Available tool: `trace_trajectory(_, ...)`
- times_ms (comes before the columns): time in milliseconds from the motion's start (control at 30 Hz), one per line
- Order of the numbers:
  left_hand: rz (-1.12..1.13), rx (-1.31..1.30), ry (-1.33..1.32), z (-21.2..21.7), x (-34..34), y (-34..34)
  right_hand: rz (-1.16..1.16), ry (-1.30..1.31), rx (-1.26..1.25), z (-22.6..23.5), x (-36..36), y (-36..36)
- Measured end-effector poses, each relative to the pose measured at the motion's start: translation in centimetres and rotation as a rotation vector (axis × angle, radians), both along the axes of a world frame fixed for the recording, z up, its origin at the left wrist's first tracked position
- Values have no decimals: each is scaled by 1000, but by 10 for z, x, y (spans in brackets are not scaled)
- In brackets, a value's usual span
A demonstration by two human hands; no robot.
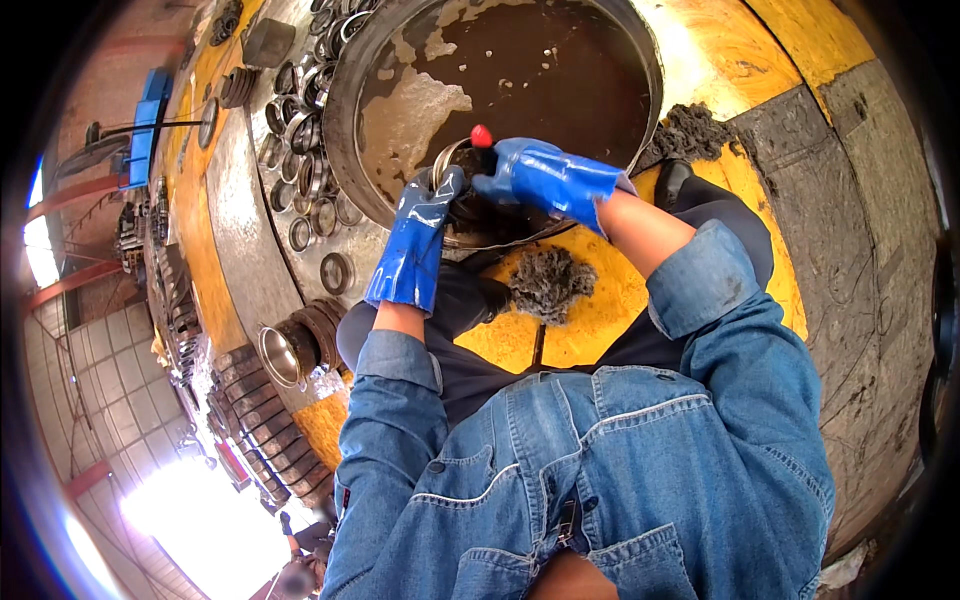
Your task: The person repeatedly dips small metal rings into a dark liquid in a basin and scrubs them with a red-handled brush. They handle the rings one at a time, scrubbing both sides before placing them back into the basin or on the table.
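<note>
My left hand point(420, 215), in a blue rubber glove, is closed on a shiny metal ring point(447, 157) held over the near edge of a big round basin point(345, 120) of dark brown liquid. From the right, my right hand point(545, 180), gloved the same, is closed round a tool with a red tip point(481, 135). The tool's other end is hidden by the glove and the ring, so its kind cannot be made out. Both hands are close together at the ring.
Many metal rings point(300, 130) lie on a metal sheet left of the basin, with a stack of larger rings point(290, 350) nearer. Dark fibrous wads point(550, 285) lie on the yellow floor between my legs and right of the basin point(690, 135). A person point(310, 545) is far off at lower left.
</note>
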State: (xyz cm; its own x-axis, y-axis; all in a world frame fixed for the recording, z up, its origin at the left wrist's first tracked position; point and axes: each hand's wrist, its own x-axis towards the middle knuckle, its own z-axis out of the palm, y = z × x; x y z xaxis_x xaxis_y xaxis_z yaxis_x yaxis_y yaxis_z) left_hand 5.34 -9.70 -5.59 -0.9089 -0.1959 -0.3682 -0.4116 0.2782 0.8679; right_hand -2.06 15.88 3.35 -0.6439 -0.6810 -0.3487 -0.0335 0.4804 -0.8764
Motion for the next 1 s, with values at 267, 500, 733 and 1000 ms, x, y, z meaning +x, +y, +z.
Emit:
trace_trajectory(267, -145, -424, -244, 59, -22, 31, 88, 636, 400, -38, -22, -9)
trace_trajectory(500, -327, -906, -387, 99, -44, 64, -165, 105, 132, -10, -32, 38)
trace_trajectory(733, -356, -938, -306, 99, -46, 69, -282, -400, -401, -58, 9, 24)
trace_trajectory(1000, -198, -869, -159, 77, -17, 70, -1, 232, 185, -54, -3, -1)
